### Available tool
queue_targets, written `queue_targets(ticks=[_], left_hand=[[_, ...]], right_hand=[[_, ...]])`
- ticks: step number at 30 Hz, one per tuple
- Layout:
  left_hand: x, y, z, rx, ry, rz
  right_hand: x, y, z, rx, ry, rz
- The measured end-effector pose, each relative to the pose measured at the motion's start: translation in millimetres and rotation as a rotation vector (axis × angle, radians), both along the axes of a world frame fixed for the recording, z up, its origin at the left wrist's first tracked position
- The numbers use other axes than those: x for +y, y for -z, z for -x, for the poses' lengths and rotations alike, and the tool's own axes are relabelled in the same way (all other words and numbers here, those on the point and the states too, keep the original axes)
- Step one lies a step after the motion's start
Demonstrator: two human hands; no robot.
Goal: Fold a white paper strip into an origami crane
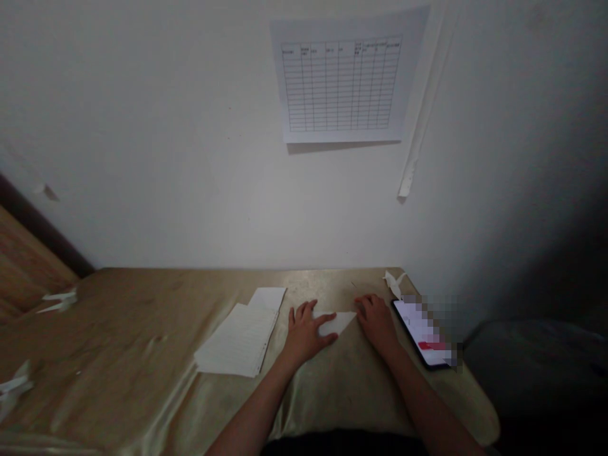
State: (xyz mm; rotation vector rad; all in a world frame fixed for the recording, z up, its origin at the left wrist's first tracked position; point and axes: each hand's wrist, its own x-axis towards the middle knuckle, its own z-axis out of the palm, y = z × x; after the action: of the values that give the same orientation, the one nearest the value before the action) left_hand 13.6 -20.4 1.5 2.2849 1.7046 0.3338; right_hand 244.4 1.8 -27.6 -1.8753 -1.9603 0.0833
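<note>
The paper, a small white triangular piece, lies flat on the table between the two hands. Its narrow corner points to the right; its upper edge runs roughly level.

Left hand: palm down, at the left part of the paper. The fingers are spread and released, not clenched. The index finger extends to the right over the paper, near the upper edge. The thumb extends to the right at the lower edge. A white area of the paper is visible in the gap between index finger and thumb. The remaining fingers point away from the body, beyond the paper's upper left. The left end of the paper is covered by this hand.

Right hand: palm down, at the narrow corner of the paper. The fingers are bent, with the tips beside and slightly beyond that corner. Whether they grip the corner or only rest against it cannot be told.

Surrounding items: a stack of sheets lies to the left of the left hand, apart from it. A phone with a lit screen lies to the right of the right hand. A white scrap lies just beyond the phone's far end.
</note>
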Motion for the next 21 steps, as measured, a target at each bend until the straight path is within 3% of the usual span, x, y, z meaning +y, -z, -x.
queue_targets(ticks=[14,21], left_hand=[[1.3,1.6,4.4,0.066,0.040,-0.009],[-0.2,-0.1,3.0,0.056,0.030,-0.016]], right_hand=[[-3.3,2.1,-0.7,0.031,-0.040,-0.051],[-8.8,-0.8,3.4,0.112,-0.082,-0.006]])
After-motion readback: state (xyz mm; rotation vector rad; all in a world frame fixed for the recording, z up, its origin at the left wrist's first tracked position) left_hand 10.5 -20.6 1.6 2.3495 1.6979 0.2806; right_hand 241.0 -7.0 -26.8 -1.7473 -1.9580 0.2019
